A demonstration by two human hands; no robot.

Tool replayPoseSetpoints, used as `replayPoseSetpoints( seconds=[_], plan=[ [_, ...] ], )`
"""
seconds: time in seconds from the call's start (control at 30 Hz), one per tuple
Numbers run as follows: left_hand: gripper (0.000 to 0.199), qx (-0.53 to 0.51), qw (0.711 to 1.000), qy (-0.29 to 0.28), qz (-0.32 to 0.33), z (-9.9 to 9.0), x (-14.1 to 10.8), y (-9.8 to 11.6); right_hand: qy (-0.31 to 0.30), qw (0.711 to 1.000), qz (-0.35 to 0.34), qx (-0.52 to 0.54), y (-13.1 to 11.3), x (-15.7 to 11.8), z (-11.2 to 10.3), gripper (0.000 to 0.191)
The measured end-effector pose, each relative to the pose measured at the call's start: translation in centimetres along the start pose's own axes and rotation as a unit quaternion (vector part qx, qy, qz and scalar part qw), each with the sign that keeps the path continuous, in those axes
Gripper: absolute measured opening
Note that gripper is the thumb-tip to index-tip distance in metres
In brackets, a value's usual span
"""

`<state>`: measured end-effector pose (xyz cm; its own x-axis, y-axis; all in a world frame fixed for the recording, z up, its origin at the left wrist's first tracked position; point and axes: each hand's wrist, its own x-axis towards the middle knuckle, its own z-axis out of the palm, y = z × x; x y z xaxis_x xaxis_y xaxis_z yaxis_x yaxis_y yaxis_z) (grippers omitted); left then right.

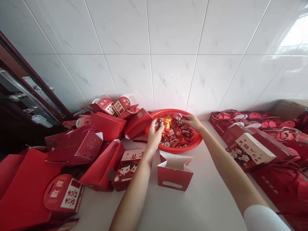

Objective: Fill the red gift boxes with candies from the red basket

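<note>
A red plastic basket [176, 149] of wrapped candies [175, 134] stands near the tiled wall. At its left side my left hand [155, 132] is closed on candies in red and dark wrappers, above the pile. My right hand [192, 123] reaches over the right rim, its fingers curled at the candies; whether it grips any is too small to tell. Just in front of the basket an open-topped red box [175, 175] stands upright between my forearms, with pale inner flaps and an oblong slot on its near side.
Many red boxes [108, 126] crowd the left side, some close to my left forearm. More red boxes and bags [243, 150] fill the right side, near my right forearm. A dark door frame [33, 77] is at the far left.
</note>
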<state>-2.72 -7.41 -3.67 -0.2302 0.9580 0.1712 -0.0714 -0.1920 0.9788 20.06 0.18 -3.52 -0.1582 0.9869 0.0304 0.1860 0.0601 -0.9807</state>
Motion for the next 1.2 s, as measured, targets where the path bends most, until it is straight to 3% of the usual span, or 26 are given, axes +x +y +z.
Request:
replayPoseSetpoints(
  seconds=[0.13, 0.23, 0.33, 0.57, 0.83, 0.97, 1.1, 1.2],
  plan=[
    [0.058, 0.031, 0.999, 0.001, 0.022, -0.1, -0.2, 0.2, -0.022, 0.997, -0.037, 0.067, -1.1, -1.0, 0.2, 0.045],
    [0.045, 0.068, 0.995, -0.023, 0.076, -0.3, -0.3, 0.3, -0.039, 0.991, -0.062, 0.109, -1.9, -2.0, 0.8, 0.053],
    [0.033, 0.087, 0.989, -0.05, 0.107, -0.3, -0.5, 0.4, -0.035, 0.984, -0.103, 0.14, -2.4, -3.2, 2.0, 0.046],
    [0.025, 0.083, 0.992, -0.054, 0.083, -0.1, -0.8, 0.9, -0.028, 0.984, -0.15, 0.091, -3.3, -5.7, 5.1, 0.049],
    [0.018, 0.117, 0.982, -0.109, 0.103, 0.0, -1.1, 1.1, -0.048, 0.98, -0.162, 0.103, -3.1, -5.8, 5.4, 0.043],
    [0.016, 0.119, 0.981, -0.103, 0.109, 0.0, -1.0, 1.0, -0.059, 0.982, -0.156, 0.093, -3.2, -6.1, 5.4, 0.042],
    [0.016, 0.105, 0.985, -0.084, 0.106, 0.0, -0.9, 0.7, 0.001, 0.987, -0.157, 0.037, -3.3, -5.8, 4.6, 0.038],
    [0.018, 0.104, 0.988, -0.069, 0.094, 0.0, -0.8, 0.5, 0.061, 0.984, -0.136, -0.102, -3.0, -4.5, 3.1, 0.035]
  ],
)
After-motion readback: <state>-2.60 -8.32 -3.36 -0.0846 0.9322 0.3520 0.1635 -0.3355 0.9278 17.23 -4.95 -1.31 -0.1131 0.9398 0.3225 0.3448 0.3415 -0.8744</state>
